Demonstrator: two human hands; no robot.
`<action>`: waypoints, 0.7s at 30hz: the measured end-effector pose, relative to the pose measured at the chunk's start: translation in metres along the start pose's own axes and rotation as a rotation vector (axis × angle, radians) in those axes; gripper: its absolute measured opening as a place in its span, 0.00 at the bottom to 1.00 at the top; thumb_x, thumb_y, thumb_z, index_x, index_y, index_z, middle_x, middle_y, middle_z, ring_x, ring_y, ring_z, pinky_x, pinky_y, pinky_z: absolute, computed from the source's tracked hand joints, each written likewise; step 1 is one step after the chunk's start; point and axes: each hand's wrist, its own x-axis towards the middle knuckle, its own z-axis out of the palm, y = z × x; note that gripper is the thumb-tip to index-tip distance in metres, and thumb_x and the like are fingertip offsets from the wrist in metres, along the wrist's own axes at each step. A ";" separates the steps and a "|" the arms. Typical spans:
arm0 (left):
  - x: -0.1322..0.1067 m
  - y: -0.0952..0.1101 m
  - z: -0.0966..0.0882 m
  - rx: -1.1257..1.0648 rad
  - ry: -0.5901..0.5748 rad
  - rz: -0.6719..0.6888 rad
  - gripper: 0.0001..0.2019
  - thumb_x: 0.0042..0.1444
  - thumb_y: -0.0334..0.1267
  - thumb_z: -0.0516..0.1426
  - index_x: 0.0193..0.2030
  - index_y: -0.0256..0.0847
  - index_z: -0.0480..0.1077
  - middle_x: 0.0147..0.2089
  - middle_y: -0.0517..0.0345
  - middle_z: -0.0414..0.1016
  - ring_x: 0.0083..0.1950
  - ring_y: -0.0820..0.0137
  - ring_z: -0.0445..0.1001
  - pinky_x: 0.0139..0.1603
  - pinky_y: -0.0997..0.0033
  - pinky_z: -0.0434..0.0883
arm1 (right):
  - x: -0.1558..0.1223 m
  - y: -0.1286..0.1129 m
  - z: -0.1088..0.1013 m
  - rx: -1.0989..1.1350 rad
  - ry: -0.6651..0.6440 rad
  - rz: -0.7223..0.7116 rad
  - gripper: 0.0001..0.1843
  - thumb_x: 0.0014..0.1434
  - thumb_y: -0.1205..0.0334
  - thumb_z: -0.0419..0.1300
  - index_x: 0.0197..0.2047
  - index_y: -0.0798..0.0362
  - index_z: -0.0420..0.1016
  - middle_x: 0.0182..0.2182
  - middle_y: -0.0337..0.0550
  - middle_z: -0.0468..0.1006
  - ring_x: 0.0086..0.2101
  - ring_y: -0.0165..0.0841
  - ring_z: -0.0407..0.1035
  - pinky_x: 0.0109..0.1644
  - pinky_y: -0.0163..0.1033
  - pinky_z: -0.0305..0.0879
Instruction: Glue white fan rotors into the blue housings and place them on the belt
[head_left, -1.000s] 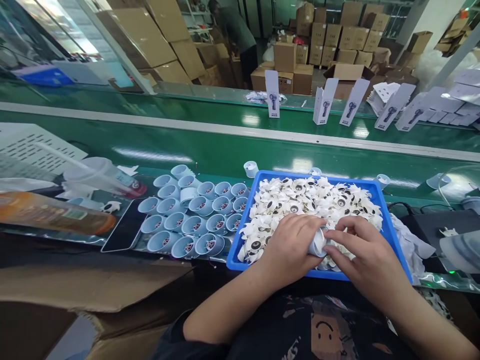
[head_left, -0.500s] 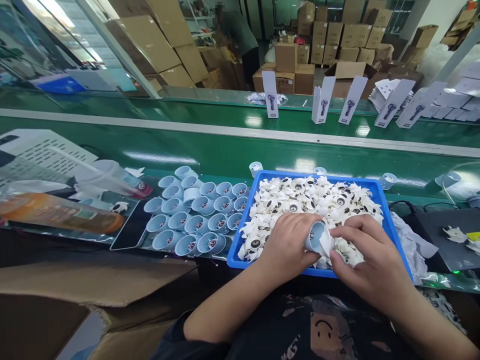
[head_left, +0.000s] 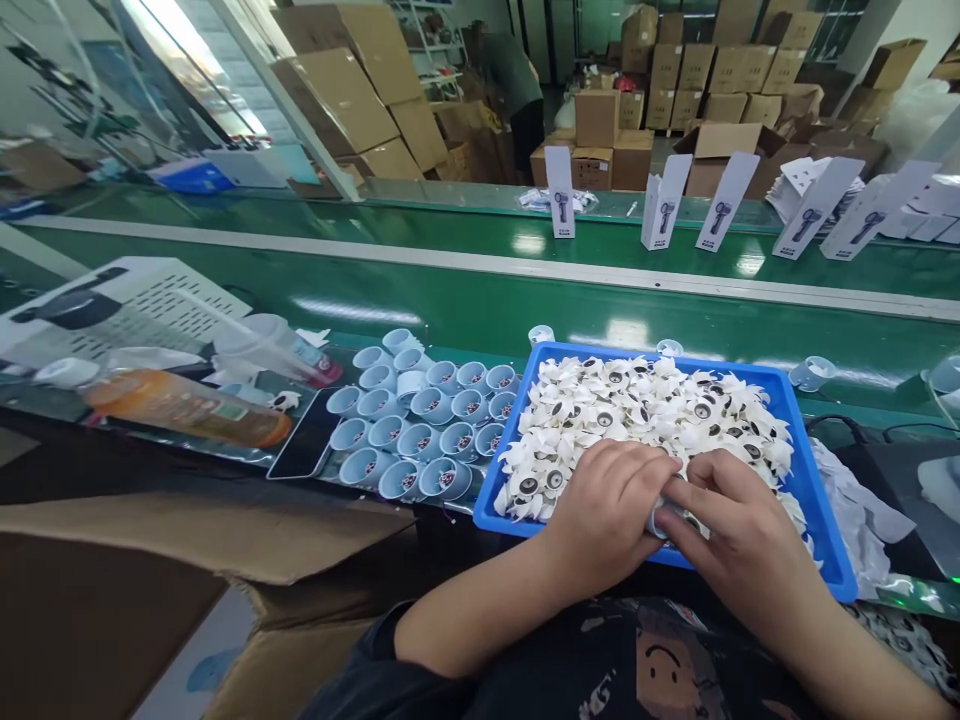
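My left hand (head_left: pixel 609 505) and my right hand (head_left: pixel 735 535) meet over the near edge of a blue tray (head_left: pixel 814 480). Between them they grip a small pale blue cylinder housing (head_left: pixel 660 517), mostly hidden by the fingers. The tray is heaped with white fan impellers (head_left: pixel 645 405) with dark round hubs. To the left of the tray several pale blue housings (head_left: pixel 420 420) stand in rows, open ends up, each with a small part inside.
A green conveyor belt (head_left: pixel 450 300) runs behind the tray, with white upright product boxes (head_left: pixel 561 190) on its far side. An orange bottle (head_left: pixel 187 410) and a clear plastic jug (head_left: pixel 262 345) lie at left. Cardboard (head_left: pixel 187 540) sits below left. A person stands among cartons at the back.
The housing was tilted up with its open end showing half a second ago; now both hands close over it and press it low. The view has shifted slightly to the left.
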 end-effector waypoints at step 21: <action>0.065 -0.199 -0.065 0.342 -0.271 -0.787 0.34 0.49 0.54 0.64 0.60 0.41 0.66 0.57 0.46 0.66 0.57 0.55 0.68 0.58 0.58 0.67 | -0.081 0.046 -0.025 0.039 0.117 0.063 0.10 0.64 0.60 0.54 0.47 0.51 0.71 0.40 0.45 0.66 0.41 0.26 0.63 0.47 0.34 0.59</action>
